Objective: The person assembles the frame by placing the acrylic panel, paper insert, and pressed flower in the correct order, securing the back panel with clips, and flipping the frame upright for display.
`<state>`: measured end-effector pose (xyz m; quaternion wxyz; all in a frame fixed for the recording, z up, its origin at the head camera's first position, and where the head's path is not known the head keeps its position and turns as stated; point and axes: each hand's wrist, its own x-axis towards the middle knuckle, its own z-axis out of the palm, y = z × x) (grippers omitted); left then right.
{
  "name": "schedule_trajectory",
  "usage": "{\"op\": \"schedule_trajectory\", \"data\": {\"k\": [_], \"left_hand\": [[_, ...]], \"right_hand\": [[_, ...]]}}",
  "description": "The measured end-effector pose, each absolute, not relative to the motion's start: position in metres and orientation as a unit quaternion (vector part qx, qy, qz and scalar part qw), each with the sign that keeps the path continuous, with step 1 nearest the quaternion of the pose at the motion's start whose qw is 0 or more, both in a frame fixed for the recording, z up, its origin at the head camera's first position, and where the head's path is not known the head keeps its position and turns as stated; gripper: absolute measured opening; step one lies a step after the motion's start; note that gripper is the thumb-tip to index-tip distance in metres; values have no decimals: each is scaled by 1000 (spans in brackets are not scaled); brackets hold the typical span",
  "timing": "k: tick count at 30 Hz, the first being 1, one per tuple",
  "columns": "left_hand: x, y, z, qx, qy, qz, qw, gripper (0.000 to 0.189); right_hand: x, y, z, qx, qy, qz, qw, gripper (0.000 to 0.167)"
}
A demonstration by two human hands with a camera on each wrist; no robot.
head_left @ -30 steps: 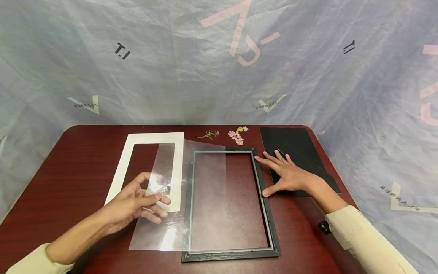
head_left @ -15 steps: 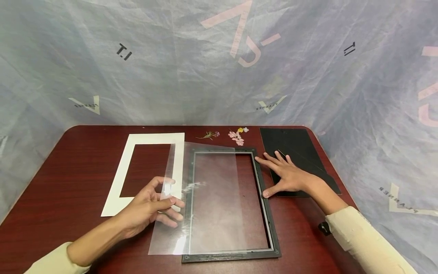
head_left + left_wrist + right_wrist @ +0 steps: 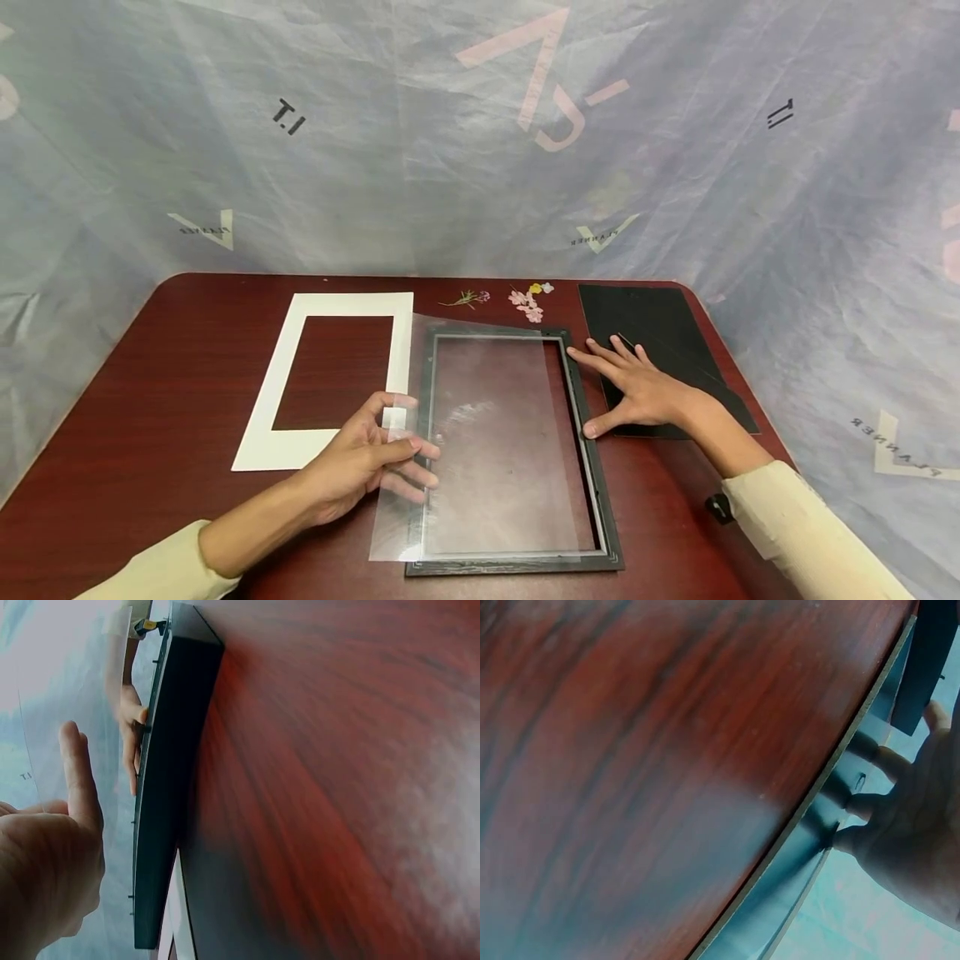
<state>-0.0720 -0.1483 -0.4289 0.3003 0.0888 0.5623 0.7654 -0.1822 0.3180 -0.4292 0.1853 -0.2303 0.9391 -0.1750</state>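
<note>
In the head view, my left hand (image 3: pixel 360 467) pinches a clear plastic sheet (image 3: pixel 495 450) near its left edge, thumb on top. The sheet hangs over a dark picture frame (image 3: pixel 517 567), covering most of its opening and jutting past its left side. My right hand (image 3: pixel 645 396) is spread, thumb and index fingertip on the frame's right side. Its other fingers reach over the black backing board (image 3: pixel 637 317). The left wrist view shows the frame (image 3: pixel 176 735) edge-on beside my left hand (image 3: pixel 52 855). In the right wrist view, my right hand (image 3: pixel 915 817) has its fingers extended.
A white mat board (image 3: pixel 277 400) with a cut-out window lies left of the frame. Behind it are a purple flower sprig (image 3: pixel 468 297) and several pink, yellow and pale blossoms (image 3: pixel 528 304). A small black object (image 3: pixel 718 508) is by the right sleeve. Grey cloth (image 3: pixel 375 150) surrounds the table.
My left hand has moved right, carrying the clear plastic sheet farther across the frame. The right hand stays on the frame's side.
</note>
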Motion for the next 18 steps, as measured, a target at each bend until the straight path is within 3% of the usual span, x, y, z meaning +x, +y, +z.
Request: {"op": "schedule_trajectory", "data": {"k": [18], "left_hand": [[-67,-126,-441,74,551,773,304,61]], "right_hand": [[-181,316,-428,-233,937,-180,187,124]]}}
